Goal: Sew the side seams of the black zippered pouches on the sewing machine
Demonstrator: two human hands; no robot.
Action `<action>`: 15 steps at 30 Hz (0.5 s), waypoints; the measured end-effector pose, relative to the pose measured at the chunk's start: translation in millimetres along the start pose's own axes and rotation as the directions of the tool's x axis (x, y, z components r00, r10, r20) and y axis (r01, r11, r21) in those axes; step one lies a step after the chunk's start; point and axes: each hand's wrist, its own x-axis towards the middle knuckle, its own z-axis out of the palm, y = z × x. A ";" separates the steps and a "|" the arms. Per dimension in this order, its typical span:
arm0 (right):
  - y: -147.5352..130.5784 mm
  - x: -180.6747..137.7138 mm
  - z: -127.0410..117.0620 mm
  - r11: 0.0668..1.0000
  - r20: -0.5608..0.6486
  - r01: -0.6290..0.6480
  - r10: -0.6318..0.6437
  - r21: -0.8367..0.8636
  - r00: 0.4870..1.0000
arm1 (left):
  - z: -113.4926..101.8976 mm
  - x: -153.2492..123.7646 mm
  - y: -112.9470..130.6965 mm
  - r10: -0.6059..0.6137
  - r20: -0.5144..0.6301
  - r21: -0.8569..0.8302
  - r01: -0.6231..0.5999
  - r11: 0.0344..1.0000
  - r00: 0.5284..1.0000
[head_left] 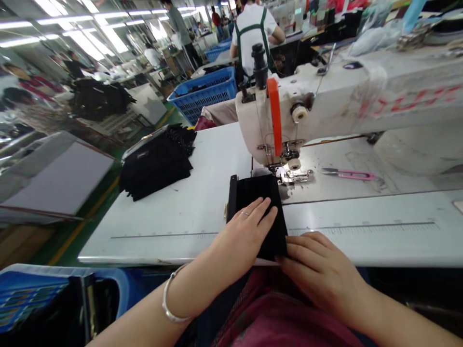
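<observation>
A flat black fabric piece [253, 187] lies on the white sewing table, its far edge by the presser foot [280, 174] of the sewing machine [336, 101]. Along its left side runs a stiff dark strip, with a bit of gold-coloured metal beside it. My left hand [240, 238] rests flat on top of the piece, fingers stretched out. At the near right corner, my right hand [318, 270] grips the edge between thumb and fingers; the thumb is partly hidden. Whether the needle is in the fabric, I cannot tell.
A stack of black pieces [155, 164] lies on the table's left part. Pink-handled thread snips [349, 174] rest right of the presser foot. A blue basket [123, 289] stands at lower left, another blue crate [206, 91] beyond the table. Several people work farther back.
</observation>
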 end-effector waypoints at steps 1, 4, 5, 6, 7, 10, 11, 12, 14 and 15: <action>0.4 3.2 -3.8 1.000 0.015 -0.009 0.009 0.016 1.000 | 0.9 0.3 -6.2 -0.016 -0.009 -0.052 0.016 0.999 1.000; 13.4 19.3 -18.3 0.996 0.109 -0.028 0.019 0.082 0.994 | -4.4 -4.5 -20.5 -0.171 -0.107 -0.268 0.137 0.954 0.979; 21.9 26.2 -22.6 0.997 0.137 -0.022 0.013 0.068 0.991 | -7.7 -6.5 -23.1 -0.245 -0.140 -0.336 0.187 0.923 0.959; 31.9 33.2 -25.9 1.000 0.159 -0.012 0.009 0.019 0.987 | -10.8 -8.2 -24.5 -0.308 -0.162 -0.391 0.226 0.892 0.937; 42.5 39.8 -27.9 0.998 0.176 0.001 0.010 -0.060 0.984 | -13.2 -9.4 -25.0 -0.351 -0.174 -0.427 0.251 0.869 0.920; 69.7 52.0 -26.9 0.969 0.250 0.056 0.006 -0.240 0.968 | -12.2 -10.8 -21.9 -0.322 -0.193 -0.429 0.215 0.877 0.927; 75.1 52.7 -25.2 0.964 0.268 0.069 0.003 -0.258 0.963 | -9.0 -10.8 -19.9 -0.269 -0.191 -0.402 0.175 0.899 0.944; 78.3 51.9 -23.3 0.961 0.272 0.074 0.001 -0.265 0.962 | -4.9 -10.7 -17.6 -0.207 -0.179 -0.364 0.131 0.922 0.962; 79.6 47.6 -20.2 0.962 0.247 0.061 0.007 -0.266 0.969 | 4.0 -10.4 -12.4 -0.106 -0.131 -0.266 0.068 0.961 0.986; 78.5 45.0 -19.3 0.963 0.226 0.047 0.015 -0.266 0.974 | 7.9 -10.2 -9.6 -0.074 -0.101 -0.216 0.051 0.975 0.992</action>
